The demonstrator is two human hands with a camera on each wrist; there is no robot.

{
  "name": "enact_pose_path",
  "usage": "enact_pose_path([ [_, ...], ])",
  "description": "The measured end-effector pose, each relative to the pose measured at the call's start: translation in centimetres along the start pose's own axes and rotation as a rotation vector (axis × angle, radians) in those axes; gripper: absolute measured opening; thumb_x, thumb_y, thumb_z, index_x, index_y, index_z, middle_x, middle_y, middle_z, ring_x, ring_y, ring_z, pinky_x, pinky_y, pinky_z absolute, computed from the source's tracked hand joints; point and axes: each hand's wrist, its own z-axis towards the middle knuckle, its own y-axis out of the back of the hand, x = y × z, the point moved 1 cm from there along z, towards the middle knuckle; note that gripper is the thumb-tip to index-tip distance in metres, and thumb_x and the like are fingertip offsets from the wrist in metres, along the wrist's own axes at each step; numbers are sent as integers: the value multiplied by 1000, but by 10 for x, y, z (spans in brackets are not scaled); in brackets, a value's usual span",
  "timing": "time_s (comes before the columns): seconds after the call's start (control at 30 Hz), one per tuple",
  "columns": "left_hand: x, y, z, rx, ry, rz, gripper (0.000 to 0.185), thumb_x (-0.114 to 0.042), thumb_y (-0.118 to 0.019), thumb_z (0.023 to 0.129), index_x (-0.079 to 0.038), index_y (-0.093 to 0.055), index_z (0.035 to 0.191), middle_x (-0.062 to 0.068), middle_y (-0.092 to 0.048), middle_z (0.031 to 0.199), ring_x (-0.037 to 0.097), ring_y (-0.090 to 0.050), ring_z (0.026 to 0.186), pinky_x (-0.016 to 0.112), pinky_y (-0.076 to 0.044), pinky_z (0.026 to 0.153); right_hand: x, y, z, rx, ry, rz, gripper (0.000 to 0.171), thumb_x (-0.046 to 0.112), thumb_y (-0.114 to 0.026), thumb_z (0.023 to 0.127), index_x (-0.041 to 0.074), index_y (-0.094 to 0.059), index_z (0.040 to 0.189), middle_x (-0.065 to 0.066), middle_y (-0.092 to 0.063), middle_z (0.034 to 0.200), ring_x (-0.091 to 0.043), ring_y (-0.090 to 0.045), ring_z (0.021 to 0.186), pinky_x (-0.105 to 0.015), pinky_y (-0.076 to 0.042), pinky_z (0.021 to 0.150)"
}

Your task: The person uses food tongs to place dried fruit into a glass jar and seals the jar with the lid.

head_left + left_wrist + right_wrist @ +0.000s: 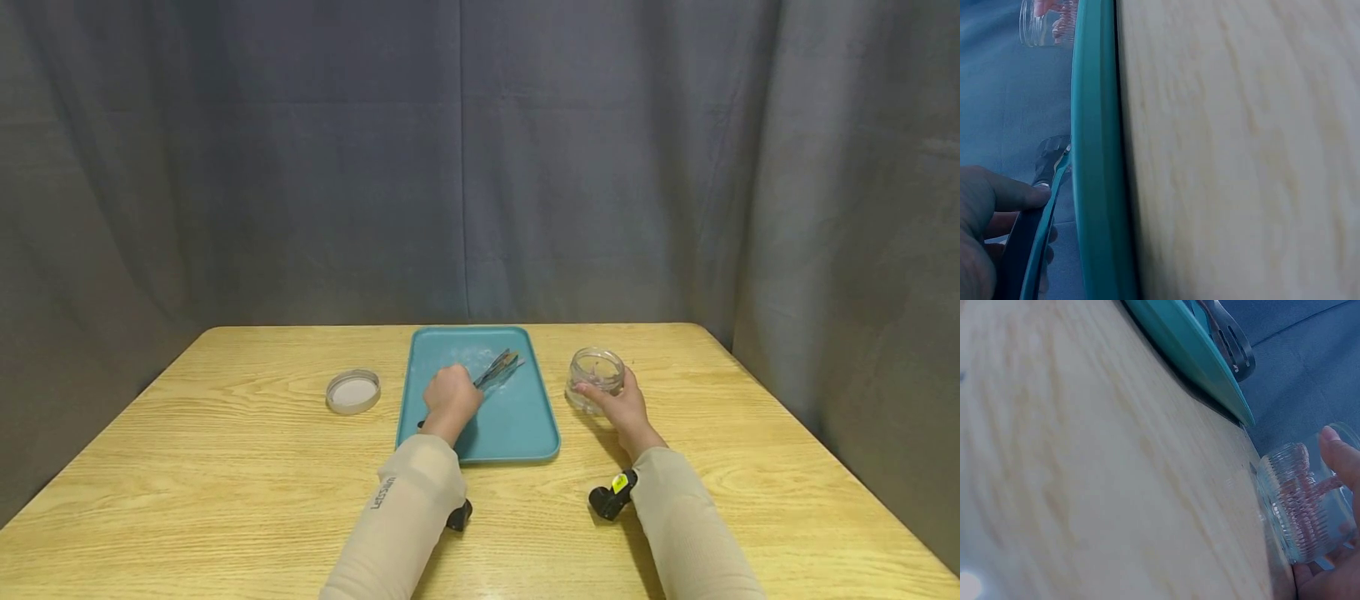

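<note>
Head view puts a long, dark, tong-like utensil with a slotted head (493, 367) over a teal rectangular tray (517, 429), with the left hand (453, 396) curled around its handle. Its long axis runs slantwise from that hand, away from the person and to the right, so the head end lies ahead and right of the left knuckles; whether it touches the tray, I cannot tell.

Just beyond the tray's right edge is a clear, round glass jar with ribbed sides and no lid on its mouth (596, 373). The right hand (626, 408) grips it, thumb on the near side and fingers wrapped round the right. That sets the key relation — the slotted head slants toward the jar's side of the tray yet is well apart from it, the left hand nearer the utensil and the right hand at the jar.

Left of the tray, apart from both hands, a shallow round grey lid with a pale inside (352, 392) lies on the light wood-grain bench (247, 467). Grey-blue cloth curtains (337, 208) hang behind — beige sleeves (408, 517) cover both forearms.
</note>
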Motion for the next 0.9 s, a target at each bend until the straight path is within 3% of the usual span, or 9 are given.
enact_pose_path([
  [0.47,5,5,-1,-13,-12,17,16,-22,-67,72,-7,-62,72,6,-55,66,18,-49,54,35,-40,48,0,0,1,-14,-22,-26,83,24,-68,74,5,-15,136,-20,-25,133,-34,-21,122,-45,-16,96],
  [0.67,9,6,0,-28,-3,0,16,-21,-65,72,-9,-59,64,5,-53,61,18,-48,53,35,-39,47,0,0,1,-15,-24,-21,83,25,-68,74,6,-16,136,-19,-23,134,-33,-20,122,-46,-16,96],
  [0.9,9,11,0,-92,-7,-60,24,-14,-60,72,-11,-49,50,2,-47,52,16,-38,48,33,-32,42,-1,0,1,-13,-9,-11,82,23,-68,74,4,-17,135,-20,-27,132,-33,-23,121,-45,-17,96],
])
